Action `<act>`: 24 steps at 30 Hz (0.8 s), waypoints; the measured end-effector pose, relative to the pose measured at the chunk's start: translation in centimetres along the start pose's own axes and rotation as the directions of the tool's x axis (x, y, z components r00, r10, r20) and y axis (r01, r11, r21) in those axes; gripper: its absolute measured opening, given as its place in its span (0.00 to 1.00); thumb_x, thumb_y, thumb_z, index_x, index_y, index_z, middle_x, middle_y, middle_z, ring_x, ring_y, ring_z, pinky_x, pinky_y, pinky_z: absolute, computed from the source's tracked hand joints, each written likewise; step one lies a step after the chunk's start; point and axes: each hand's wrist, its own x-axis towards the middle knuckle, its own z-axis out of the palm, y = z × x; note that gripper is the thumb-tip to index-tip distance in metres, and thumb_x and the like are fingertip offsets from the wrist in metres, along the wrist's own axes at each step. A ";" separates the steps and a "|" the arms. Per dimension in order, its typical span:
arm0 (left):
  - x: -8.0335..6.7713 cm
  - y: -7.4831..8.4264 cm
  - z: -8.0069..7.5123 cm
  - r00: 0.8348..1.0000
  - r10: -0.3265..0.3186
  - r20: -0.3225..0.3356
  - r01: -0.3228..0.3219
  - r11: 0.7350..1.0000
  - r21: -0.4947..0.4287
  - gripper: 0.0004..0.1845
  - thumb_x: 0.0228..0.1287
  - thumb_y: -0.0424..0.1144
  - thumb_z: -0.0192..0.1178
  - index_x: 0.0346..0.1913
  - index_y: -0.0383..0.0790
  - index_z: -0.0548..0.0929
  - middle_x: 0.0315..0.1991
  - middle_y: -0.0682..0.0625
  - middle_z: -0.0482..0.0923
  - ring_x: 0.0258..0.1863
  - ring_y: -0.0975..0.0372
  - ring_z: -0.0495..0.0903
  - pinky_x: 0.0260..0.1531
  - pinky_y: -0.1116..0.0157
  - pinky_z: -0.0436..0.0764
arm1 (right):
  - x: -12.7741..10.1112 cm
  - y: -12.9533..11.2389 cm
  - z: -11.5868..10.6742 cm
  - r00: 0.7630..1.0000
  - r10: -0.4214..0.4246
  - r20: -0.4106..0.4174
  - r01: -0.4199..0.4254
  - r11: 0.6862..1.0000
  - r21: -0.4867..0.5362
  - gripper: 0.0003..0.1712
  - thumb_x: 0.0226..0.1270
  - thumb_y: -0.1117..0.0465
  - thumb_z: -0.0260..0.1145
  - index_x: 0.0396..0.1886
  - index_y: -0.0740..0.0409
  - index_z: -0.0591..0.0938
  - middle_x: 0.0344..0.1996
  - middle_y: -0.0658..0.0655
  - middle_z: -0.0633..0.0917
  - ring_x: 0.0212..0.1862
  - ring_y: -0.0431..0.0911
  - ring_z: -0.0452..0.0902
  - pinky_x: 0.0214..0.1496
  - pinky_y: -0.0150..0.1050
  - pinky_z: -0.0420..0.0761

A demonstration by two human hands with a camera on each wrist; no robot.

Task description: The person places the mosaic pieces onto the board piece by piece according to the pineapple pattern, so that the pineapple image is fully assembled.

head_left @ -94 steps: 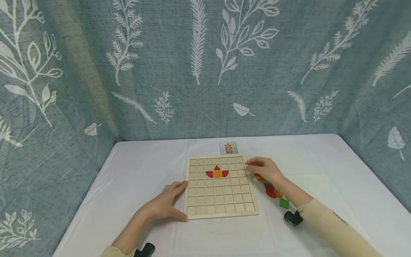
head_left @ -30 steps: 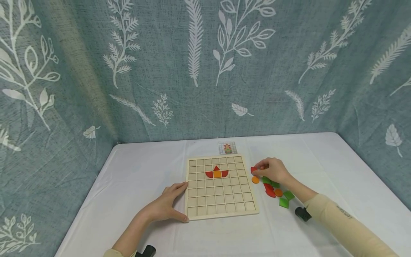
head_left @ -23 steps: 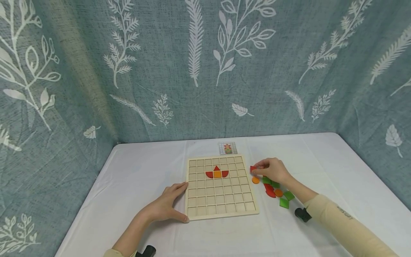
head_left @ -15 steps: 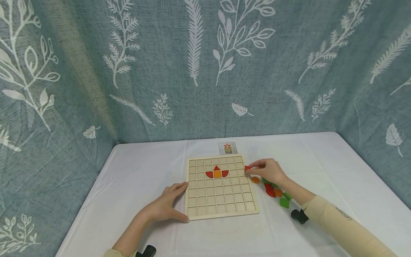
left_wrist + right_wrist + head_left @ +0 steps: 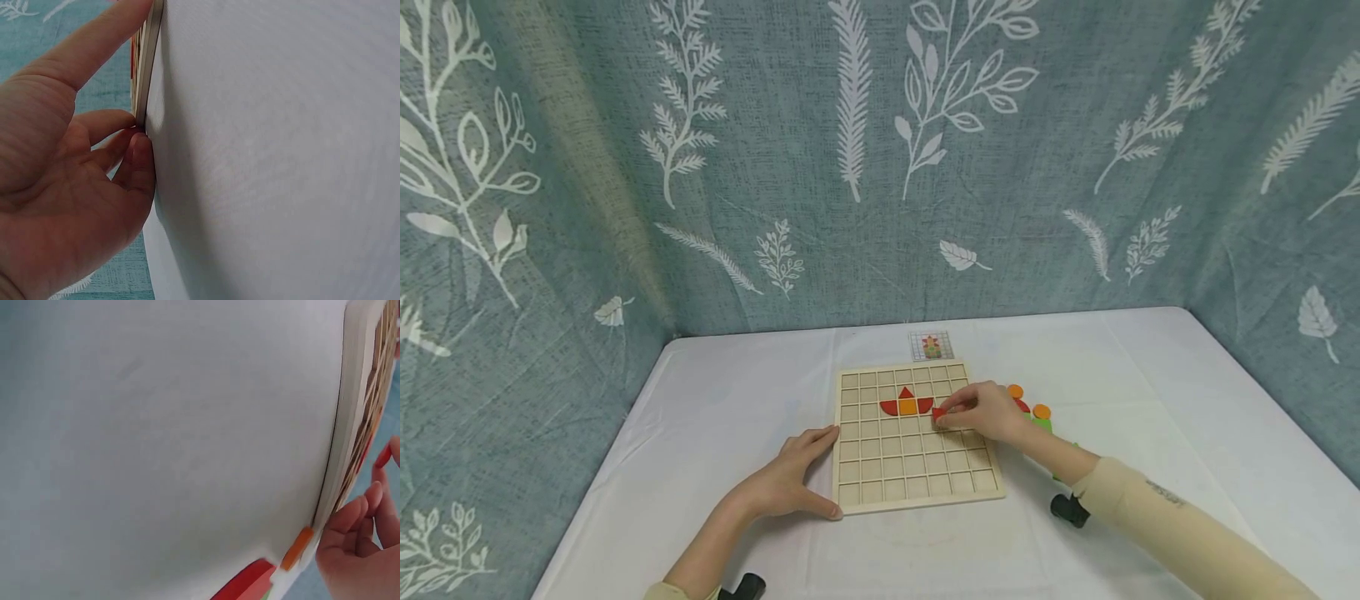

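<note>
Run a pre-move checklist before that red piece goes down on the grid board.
1. Red piece held: ok, pinched in the right hand over the grid board.
2. Board steadied: ok, the left hand rests against its left edge, thumb at the near corner.
3. Target cell free: cannot tell, fingers hide the cell under the piece.
4. Neighbouring placed pieces undisturbed: ok, the red and orange shapes sit flat in their cells.
5. Pattern card in sight: ok, it lies beyond the board's far edge.
6. Spare pieces out of the way: ok, they lie right of the board.
</note>
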 end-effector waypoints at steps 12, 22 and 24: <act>-0.1 0.1 0.0 1.000 0.004 0.004 -0.004 1.000 0.008 0.60 0.39 0.49 0.80 0.75 0.35 0.58 0.73 0.40 0.55 0.71 0.44 0.51 0.66 0.40 0.55 | 0.0 -0.6 1.6 0.977 -0.214 0.001 0.213 0.969 -0.126 0.04 0.59 0.58 0.74 0.30 0.52 0.86 0.25 0.42 0.82 0.27 0.38 0.74 0.30 0.32 0.75; 0.0 -0.1 0.1 1.000 0.004 -0.004 -0.004 1.000 0.004 0.60 0.38 0.49 0.81 0.75 0.35 0.58 0.73 0.40 0.55 0.71 0.45 0.51 0.66 0.41 0.56 | 0.1 -0.6 2.1 0.965 -0.262 0.032 0.264 0.956 -0.129 0.08 0.58 0.59 0.74 0.35 0.56 0.86 0.25 0.44 0.80 0.28 0.38 0.72 0.32 0.32 0.75; -0.1 -0.1 0.2 1.000 0.002 -0.003 -0.002 1.000 0.001 0.60 0.38 0.48 0.81 0.75 0.36 0.58 0.73 0.40 0.55 0.71 0.45 0.51 0.66 0.41 0.56 | 0.1 -0.6 2.1 0.963 -0.267 0.035 0.269 0.954 -0.135 0.07 0.59 0.60 0.73 0.36 0.57 0.87 0.26 0.44 0.81 0.28 0.38 0.72 0.32 0.32 0.75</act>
